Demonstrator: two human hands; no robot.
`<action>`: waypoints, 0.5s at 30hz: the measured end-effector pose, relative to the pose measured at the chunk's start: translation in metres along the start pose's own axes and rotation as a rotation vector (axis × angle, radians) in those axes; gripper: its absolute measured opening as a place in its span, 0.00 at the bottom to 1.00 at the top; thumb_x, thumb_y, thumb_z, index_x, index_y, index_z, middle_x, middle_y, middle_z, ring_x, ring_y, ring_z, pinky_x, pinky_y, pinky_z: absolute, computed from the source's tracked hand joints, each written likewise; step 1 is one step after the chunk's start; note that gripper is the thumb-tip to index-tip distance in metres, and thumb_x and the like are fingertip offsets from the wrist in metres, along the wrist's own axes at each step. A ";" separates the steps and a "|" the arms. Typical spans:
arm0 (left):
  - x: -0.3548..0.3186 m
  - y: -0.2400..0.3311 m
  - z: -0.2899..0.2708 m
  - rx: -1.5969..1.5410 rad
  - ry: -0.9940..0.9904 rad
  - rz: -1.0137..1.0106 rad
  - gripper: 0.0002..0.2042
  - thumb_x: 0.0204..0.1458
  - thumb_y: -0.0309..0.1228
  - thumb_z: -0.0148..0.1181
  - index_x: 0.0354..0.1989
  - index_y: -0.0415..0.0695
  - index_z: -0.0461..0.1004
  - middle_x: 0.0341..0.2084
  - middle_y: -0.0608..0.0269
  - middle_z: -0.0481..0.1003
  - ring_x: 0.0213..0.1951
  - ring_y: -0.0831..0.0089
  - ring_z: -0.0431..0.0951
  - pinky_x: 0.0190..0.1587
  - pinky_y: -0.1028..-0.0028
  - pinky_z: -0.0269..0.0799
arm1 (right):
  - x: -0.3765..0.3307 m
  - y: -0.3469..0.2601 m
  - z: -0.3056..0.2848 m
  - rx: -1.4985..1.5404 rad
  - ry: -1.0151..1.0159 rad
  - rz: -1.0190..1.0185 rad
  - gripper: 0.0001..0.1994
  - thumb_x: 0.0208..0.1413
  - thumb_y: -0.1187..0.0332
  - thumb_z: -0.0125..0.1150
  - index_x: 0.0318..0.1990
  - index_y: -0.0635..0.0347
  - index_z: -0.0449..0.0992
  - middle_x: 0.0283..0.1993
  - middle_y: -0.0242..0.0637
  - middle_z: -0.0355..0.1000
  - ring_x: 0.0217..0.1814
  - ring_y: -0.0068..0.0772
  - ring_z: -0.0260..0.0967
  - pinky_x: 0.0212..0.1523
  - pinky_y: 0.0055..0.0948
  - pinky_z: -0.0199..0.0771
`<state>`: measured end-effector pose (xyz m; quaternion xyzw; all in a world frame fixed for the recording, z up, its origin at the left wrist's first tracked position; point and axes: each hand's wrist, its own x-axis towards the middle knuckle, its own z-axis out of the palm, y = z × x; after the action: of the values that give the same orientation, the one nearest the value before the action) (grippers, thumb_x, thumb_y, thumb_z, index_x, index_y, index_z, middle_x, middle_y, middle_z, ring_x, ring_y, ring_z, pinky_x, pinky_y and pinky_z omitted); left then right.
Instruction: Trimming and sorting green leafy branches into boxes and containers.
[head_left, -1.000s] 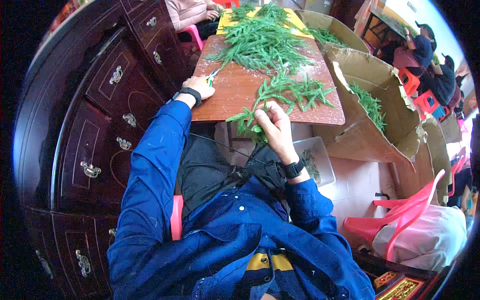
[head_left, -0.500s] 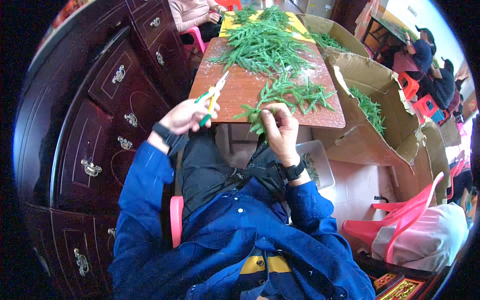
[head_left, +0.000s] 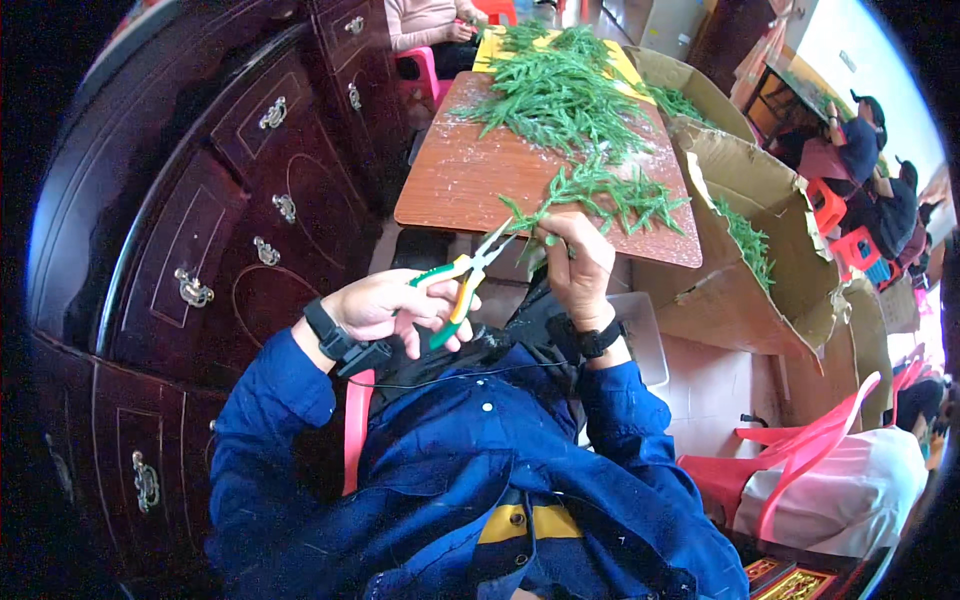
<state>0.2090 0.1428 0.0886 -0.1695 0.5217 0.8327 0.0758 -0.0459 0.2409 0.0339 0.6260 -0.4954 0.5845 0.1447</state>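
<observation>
My left hand (head_left: 405,305) is wrapped round long-nose pliers (head_left: 468,280) with green and yellow handles. The jaws of the pliers are spread and point up at the stem end by my right fingers; whether they touch it I cannot tell. My right hand (head_left: 580,262) pinches a green artificial pine sprig (head_left: 590,195) near its stem, just off the table's front edge. The sprig's branches lie over the near right part of the brown table (head_left: 450,190). A large pile of similar green sprigs (head_left: 565,105) covers the table farther back.
Cardboard boxes (head_left: 740,290) with green sprigs inside stand right of the table. A pale plastic bin (head_left: 650,335) sits below its edge. Dark drawers (head_left: 240,200) rise on the left, pink chairs (head_left: 790,450) at right. Another person (head_left: 430,25) sits at the far end.
My left hand has brought the pliers rightward and down, up to the stem at my right hand, and their jaws have spread. My right hand still pinches the sprig. The whole view has shifted slightly.
</observation>
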 end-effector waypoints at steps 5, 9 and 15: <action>0.006 -0.004 -0.009 -0.002 -0.017 -0.020 0.16 0.55 0.32 0.56 0.51 0.43 0.68 0.42 0.54 0.76 0.40 0.71 0.81 0.26 0.80 0.79 | 0.000 -0.005 0.004 0.014 -0.030 -0.018 0.11 0.46 0.85 0.54 0.37 0.62 0.75 0.31 0.40 0.74 0.32 0.38 0.74 0.37 0.29 0.74; 0.009 -0.005 -0.013 -0.033 -0.031 -0.013 0.25 0.54 0.27 0.53 0.60 0.33 0.60 0.44 0.48 0.75 0.42 0.63 0.81 0.27 0.76 0.82 | 0.001 -0.007 0.006 -0.007 -0.039 -0.052 0.12 0.45 0.85 0.52 0.36 0.62 0.75 0.31 0.41 0.75 0.32 0.40 0.74 0.37 0.30 0.74; 0.017 -0.010 -0.010 -0.095 -0.006 0.022 0.24 0.55 0.28 0.53 0.60 0.36 0.61 0.41 0.53 0.75 0.39 0.68 0.81 0.27 0.77 0.82 | 0.000 -0.010 0.008 -0.061 -0.069 -0.120 0.12 0.44 0.85 0.53 0.36 0.60 0.75 0.32 0.40 0.75 0.33 0.41 0.75 0.36 0.32 0.75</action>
<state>0.1982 0.1376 0.0702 -0.1649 0.4832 0.8578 0.0600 -0.0331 0.2396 0.0360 0.6696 -0.4793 0.5377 0.1811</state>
